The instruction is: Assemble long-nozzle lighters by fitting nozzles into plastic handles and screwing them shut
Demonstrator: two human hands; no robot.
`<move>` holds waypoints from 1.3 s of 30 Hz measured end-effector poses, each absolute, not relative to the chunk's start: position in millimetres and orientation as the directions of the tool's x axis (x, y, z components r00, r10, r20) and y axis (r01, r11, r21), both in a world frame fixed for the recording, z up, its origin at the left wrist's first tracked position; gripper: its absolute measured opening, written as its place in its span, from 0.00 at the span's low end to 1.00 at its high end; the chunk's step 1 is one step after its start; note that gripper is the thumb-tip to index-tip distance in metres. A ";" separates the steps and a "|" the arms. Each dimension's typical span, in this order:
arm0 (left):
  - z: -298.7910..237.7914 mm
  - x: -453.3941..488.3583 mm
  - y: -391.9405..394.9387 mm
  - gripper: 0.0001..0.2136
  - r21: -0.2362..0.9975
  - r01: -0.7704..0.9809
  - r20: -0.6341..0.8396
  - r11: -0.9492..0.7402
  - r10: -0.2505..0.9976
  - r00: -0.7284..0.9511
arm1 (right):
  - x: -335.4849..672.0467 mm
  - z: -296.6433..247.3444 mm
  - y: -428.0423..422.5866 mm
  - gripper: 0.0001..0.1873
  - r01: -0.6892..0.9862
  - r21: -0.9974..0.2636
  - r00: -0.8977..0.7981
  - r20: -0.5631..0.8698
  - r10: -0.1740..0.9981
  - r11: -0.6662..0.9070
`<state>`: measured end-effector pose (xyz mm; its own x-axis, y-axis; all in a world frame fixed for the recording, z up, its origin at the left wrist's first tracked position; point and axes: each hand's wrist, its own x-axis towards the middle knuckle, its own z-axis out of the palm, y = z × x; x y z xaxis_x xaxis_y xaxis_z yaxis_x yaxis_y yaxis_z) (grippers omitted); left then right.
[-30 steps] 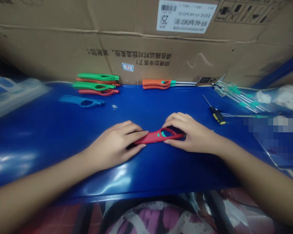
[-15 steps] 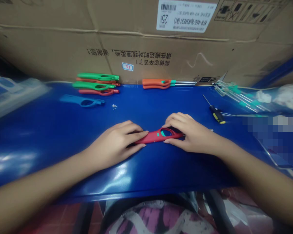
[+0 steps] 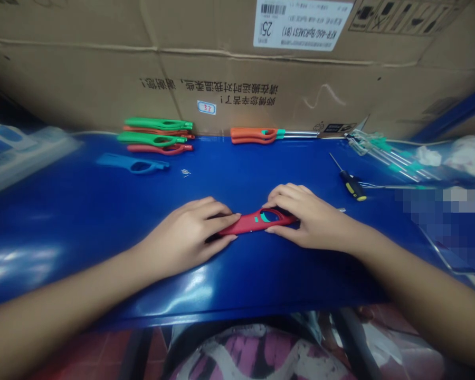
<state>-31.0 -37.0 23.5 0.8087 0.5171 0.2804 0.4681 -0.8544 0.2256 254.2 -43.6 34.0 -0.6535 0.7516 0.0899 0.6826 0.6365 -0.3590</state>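
Observation:
A red lighter [image 3: 244, 224], long-handled with a teal trigger in its oval opening, lies crosswise low over the blue table. My left hand [image 3: 198, 227] grips its left end between thumb and fingers. Around its right end, beside the opening, my right hand [image 3: 301, 216] is closed. A small metal tip [image 3: 342, 210] shows past the right wrist, while the rest of the metal tube is covered by that hand. Beyond my hands, a screwdriver [image 3: 352, 184] with a black and yellow handle lies at the right, and a little heap of screws [image 3: 186, 172] at the left.
Green and red lighter shells [image 3: 154, 140] and a blue shell [image 3: 134, 164] lie back left. Orange lighters [image 3: 253, 135] with metal tubes rest against the cardboard box [image 3: 103, 79]. At the right are metal tubes with teal parts [image 3: 391, 157]. A clear plastic container [image 3: 31, 153] stands far left.

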 end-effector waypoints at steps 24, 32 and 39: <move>29.4 -30.8 -38.2 0.12 0.130 0.455 0.408 -0.881 0.466 0.785 | 248.8 34.8 -50.8 0.07 0.595 -0.261 -0.684 0.333 0.649 0.760; 28.7 -29.6 -39.3 0.11 0.248 0.449 0.409 -0.859 0.513 0.755 | 246.8 36.8 -53.2 0.08 0.611 -0.198 -0.685 0.354 0.637 0.767; 18.9 -24.5 -39.9 0.11 0.409 0.376 0.407 -0.831 0.535 0.740 | 237.5 32.1 -57.2 0.10 0.582 -0.176 -0.708 0.371 0.601 0.794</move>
